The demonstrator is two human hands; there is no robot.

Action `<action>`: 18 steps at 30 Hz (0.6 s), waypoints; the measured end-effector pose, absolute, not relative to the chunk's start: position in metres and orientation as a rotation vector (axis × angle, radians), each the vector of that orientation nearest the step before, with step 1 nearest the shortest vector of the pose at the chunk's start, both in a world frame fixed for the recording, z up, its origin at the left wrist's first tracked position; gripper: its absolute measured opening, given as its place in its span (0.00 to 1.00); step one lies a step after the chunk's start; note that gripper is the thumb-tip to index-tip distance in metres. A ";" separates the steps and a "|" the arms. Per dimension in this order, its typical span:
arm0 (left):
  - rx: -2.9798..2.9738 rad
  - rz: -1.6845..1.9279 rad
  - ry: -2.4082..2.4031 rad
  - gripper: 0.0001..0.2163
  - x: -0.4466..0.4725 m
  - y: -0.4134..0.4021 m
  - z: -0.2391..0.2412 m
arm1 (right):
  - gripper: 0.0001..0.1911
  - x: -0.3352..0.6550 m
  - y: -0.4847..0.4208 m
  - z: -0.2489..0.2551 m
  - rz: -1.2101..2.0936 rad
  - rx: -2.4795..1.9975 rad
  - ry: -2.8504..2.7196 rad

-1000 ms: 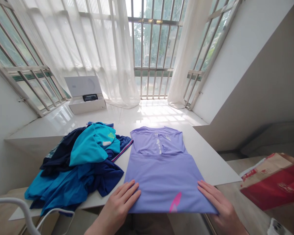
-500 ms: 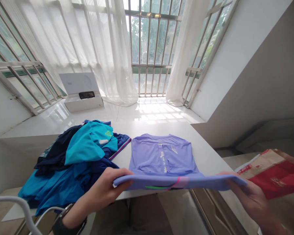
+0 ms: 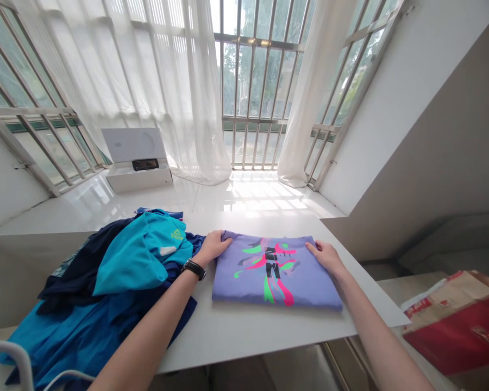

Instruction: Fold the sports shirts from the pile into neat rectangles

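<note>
A purple T-shirt (image 3: 236, 274) lies folded into a rough rectangle on the white table (image 3: 228, 336), its pink, green and black print facing up. At its far left corner, my left hand (image 3: 215, 247) grips the fabric between thumb and fingers; a dark watch (image 3: 194, 269) is on that wrist. My right hand (image 3: 325, 255) pinches the far right corner. Left of the shirt, close to my left forearm, is a loose heap of clothes with a turquoise shirt (image 3: 136, 255) on top and a blue garment (image 3: 69, 331) below.
An open white box (image 3: 140, 179) holding a dark device stands on the windowsill (image 3: 204, 195). A red and tan paper bag (image 3: 452, 331) is at the right, beyond the table edge. A white cable (image 3: 14, 347) curves at lower left. Sheer curtains hang before barred windows.
Both hands have carried the shirt's near edge up and away from me onto its far edge. The shirt is now folded over, with the colourful print showing instead of the white lettering.
</note>
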State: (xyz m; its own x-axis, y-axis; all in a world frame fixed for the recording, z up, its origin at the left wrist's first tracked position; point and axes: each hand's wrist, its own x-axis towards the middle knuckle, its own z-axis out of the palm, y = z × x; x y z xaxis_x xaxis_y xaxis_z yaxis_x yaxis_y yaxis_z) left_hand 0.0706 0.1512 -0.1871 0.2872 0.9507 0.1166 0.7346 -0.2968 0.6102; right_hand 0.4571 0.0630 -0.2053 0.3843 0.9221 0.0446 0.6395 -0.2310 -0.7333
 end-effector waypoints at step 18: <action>2.270 0.490 1.826 0.11 0.066 0.139 -0.195 | 0.23 0.466 0.071 -0.221 0.276 -2.165 -1.334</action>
